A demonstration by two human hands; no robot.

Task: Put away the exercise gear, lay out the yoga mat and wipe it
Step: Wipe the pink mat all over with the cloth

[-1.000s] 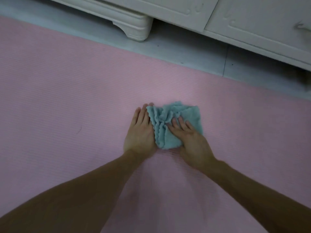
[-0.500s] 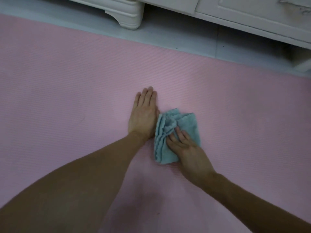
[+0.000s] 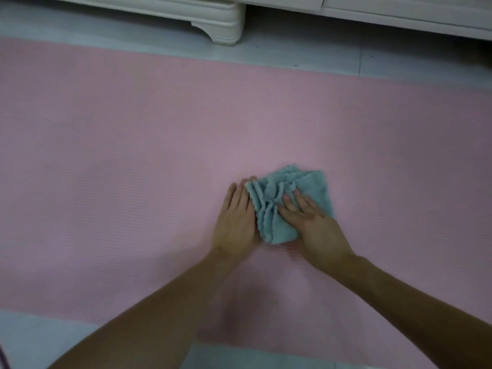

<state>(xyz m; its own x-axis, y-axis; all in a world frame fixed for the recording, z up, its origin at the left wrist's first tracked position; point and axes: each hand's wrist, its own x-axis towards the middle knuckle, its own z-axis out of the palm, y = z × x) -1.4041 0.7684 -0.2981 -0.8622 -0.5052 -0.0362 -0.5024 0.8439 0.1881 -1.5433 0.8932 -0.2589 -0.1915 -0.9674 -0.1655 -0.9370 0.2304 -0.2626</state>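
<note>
**Wipe step: watch for cloth bunching and mat creep**

Wiping mat (image 3: 133, 155) with cloth (image 3: 269, 206), mid-mat, a bit right of centre. Pressing down on cloth with right hand (image 3: 316, 230), fingers straight and spread, nothing clenched. Resting left hand (image 3: 235, 222) flat on mat, hard against cloth's left edge, fingertips partly hidden by the ruffle. So: hands side by side, both flat, gripping nothing.

Failure modes, as judged:

- Seeing cloth ruffled into ridges against left hand. Pushing further that way likely piles it up more, cuts contact area and leaves streaks or skipped strips.
- Holding by flat pressure only, no pinch. Easy to slide off cloth on a fast stroke and end up rubbing bare palm on mat.
- Leaning through both arms onto a thin mat laid on smooth floor (image 3: 292, 53). Could shove or ripple mat, mostly on strokes toward the far edge by cabinet (image 3: 223, 25).
- Working one small patch, with wide bare stretches of mat to either side. Cannot tell which of it is wiped. Risks missed coverage without a set stroke pattern.
- Cannot tell whether cloth is damp. If dry, probably just moving dust about.
- No gear in view, so cannot confirm the put-away step.
</note>
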